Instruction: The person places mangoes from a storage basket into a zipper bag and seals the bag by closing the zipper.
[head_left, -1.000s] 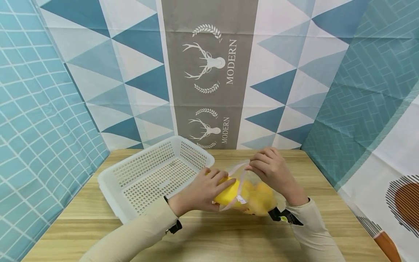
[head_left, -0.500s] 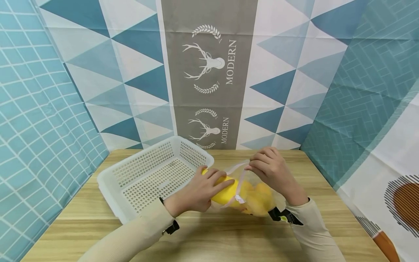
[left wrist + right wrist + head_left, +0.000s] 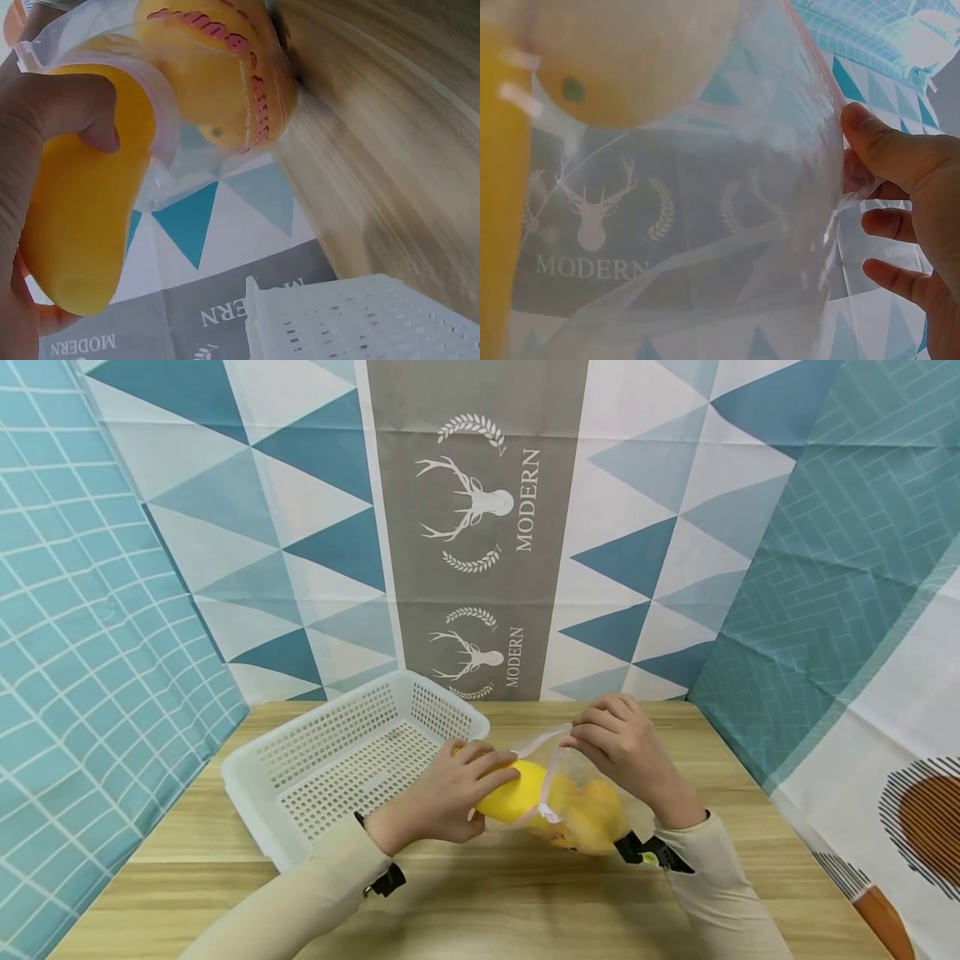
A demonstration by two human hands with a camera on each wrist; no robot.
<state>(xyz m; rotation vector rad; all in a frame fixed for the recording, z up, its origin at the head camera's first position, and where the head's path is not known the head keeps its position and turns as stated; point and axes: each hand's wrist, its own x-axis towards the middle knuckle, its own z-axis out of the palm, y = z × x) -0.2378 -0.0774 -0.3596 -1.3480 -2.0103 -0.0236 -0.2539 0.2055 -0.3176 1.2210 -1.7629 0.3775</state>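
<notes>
My left hand [image 3: 450, 789] grips a smooth, long yellow fruit [image 3: 86, 202], its thumb lying along the side in the left wrist view. The fruit's far end is inside the mouth of a clear zip bag [image 3: 553, 760] with a pinkish rim; its near end sticks out. My right hand [image 3: 622, 752] pinches the bag's upper rim between thumb and fingers, holding the mouth apart. Inside the bag lie rounded orange-yellow fruits [image 3: 600, 814]; one shows a green stem spot in the right wrist view. Red printing marks the bag's side.
A white perforated plastic basket [image 3: 262, 793] stands on the wooden table [image 3: 525, 902], left of the bag and close to my left forearm. Patterned cloth [image 3: 480, 568] hangs behind the table and at both sides.
My left hand has shifted slightly left, away from the bag's mouth, and more of the yellow fruit shows ahead of its fingers. My right hand and the basket have stayed in place.
</notes>
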